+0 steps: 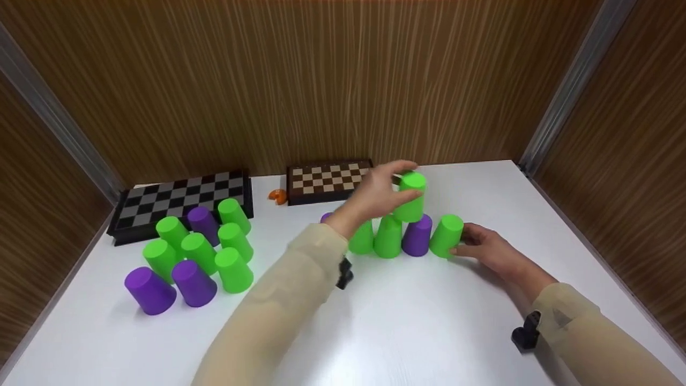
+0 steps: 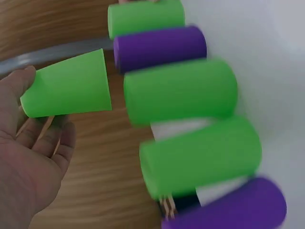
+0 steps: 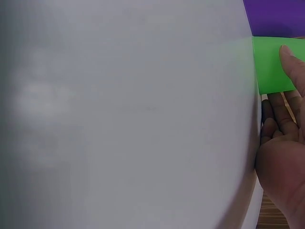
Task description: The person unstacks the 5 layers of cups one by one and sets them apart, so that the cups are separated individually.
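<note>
Well, the white table [image 1: 429, 332] carries a black chessboard [image 1: 182, 201] and a smaller brown chessboard [image 1: 327, 179] at the back, a loose cluster of green and purple cups [image 1: 195, 252] on the left, and a row of upturned cups [image 1: 402, 238] in the middle. Above that row, the left hand [image 1: 378, 195] curls its fingers round a green cup [image 1: 411, 198] resting on the row's tops. At the row's right end, the right hand [image 1: 490, 249] lies with relaxed fingers touching the end green cup [image 1: 446, 236].

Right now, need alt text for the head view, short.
A person's left hand holds an upside-down green cup on top of a row of upturned cups while the right hand touches the row's end green cup; more cups and two chessboards sit behind.
</note>
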### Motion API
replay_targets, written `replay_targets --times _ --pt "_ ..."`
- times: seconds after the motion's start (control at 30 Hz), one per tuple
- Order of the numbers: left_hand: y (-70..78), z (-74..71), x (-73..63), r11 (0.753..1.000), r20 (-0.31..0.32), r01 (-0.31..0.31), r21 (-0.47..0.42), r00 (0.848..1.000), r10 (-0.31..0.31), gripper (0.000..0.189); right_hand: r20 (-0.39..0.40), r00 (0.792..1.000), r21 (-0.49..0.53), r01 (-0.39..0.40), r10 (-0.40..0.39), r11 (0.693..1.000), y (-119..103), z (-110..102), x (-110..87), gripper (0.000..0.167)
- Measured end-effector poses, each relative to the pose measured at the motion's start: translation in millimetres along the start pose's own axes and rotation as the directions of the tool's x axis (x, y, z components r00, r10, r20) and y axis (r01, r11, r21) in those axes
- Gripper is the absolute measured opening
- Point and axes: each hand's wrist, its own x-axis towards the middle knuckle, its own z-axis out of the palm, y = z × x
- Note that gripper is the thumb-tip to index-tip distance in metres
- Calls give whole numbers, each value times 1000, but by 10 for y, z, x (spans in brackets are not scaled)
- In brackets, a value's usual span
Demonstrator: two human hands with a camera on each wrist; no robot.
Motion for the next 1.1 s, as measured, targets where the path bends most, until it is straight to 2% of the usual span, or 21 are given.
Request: replay_targets --times 0.17,0.27,0.4,0.5,0.63,0.77,0.9,1.1 --pt "-217 -518 -150 996 -67 79 -38 994 -82 56 6 1000 19 6 -6 1000 1 -20 -13 71" --pt "-349 -805 -234 991 -111 129 -20 985 -130 57 4 1000 21 3 -3 1000 21 -62 -45 72" --pt "-525 -1125 -338 980 -164 200 -6 966 -199 57 -6 1000 15 -3 3 1000 50 -120 -94 71" --pt "-650 -1308 -417 963 -182 269 -6 947 -265 59 -9 1000 11 -11 11 1000 65 -151 -136 73" --pt "-825 -1505 -520 937 -184 348 25 923 -338 63 -10 1000 14 -13 13 1000 76 -162 -172 75" --pt "-1003 -1655 -608 924 -166 377 62 917 -363 64 -6 1000 21 -17 17 1000 75 -176 -183 76" --pt "-1146 -1743 -679 918 -152 390 77 914 -376 59 -10 1000 19 -24 24 1000 69 -181 -186 76" --pt "-1325 -1813 -777 895 -153 439 82 893 -424 58 -18 1000 26 -23 24 999 69 -162 -185 72"
